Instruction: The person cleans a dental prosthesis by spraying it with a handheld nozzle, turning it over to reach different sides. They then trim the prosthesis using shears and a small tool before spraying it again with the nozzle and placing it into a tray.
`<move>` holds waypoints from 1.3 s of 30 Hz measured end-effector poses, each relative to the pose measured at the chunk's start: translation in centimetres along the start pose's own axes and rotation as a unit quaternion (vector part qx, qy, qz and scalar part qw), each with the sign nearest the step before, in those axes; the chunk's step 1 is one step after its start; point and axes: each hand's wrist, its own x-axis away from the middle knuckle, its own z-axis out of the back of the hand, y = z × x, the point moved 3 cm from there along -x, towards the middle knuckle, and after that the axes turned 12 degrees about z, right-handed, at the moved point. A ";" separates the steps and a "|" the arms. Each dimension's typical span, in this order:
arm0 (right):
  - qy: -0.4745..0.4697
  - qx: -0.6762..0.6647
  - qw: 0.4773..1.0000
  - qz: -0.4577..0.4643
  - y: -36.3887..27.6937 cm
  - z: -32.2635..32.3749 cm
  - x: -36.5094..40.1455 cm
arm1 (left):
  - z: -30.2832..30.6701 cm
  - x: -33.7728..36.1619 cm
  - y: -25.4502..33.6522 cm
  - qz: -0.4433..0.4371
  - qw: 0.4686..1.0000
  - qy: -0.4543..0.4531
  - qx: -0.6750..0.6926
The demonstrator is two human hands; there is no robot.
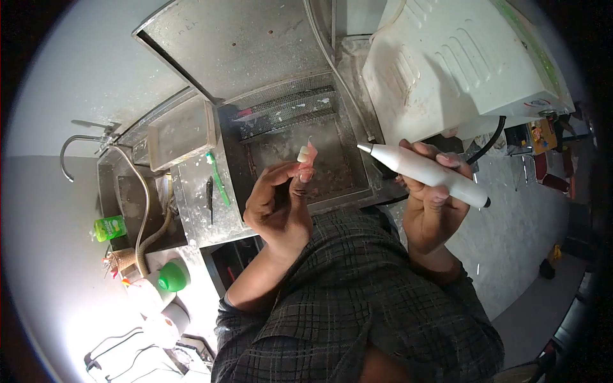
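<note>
My left hand [281,207] is closed, pinching a small partial denture [306,158] between thumb and fingertips. The denture has a pink base and pale teeth, with a thin wire end sticking up. In my right hand [437,198] lies a thick white pen-shaped handpiece [424,171], fingers wrapped around its body. Its narrow metal tip points left toward the denture, apart from it, and its rear end is black. Both hands are raised in front of the open metal basin [290,198].
A white vented machine [440,76] stands at the back right, with a black hose [491,143]. On the left counter lie a green toothbrush [219,179] and a dark slim tool [209,201]. Further left are a sink with a curved tap [67,150], a green bottle [110,228] and a green bowl [172,276].
</note>
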 end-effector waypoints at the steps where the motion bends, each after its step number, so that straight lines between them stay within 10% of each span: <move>1: -0.002 -0.001 1.000 0.000 0.1 -0.1 0.0 | 0.0 0.1 0.0 -0.001 1.000 0.003 0.000; 22: -0.092 0.027 0.995 0.007 0.4 -1.6 1.6 | 0.4 1.0 -0.5 -0.005 0.999 0.012 -0.032; 27: -0.094 0.070 0.993 0.007 0.3 -1.9 1.9 | 0.9 1.2 -1.2 0.298 0.925 -0.009 0.236; 39: -0.074 0.092 0.993 -0.023 0.5 -2.5 3.2 | 2.9 1.6 -2.9 0.306 0.883 -0.048 0.352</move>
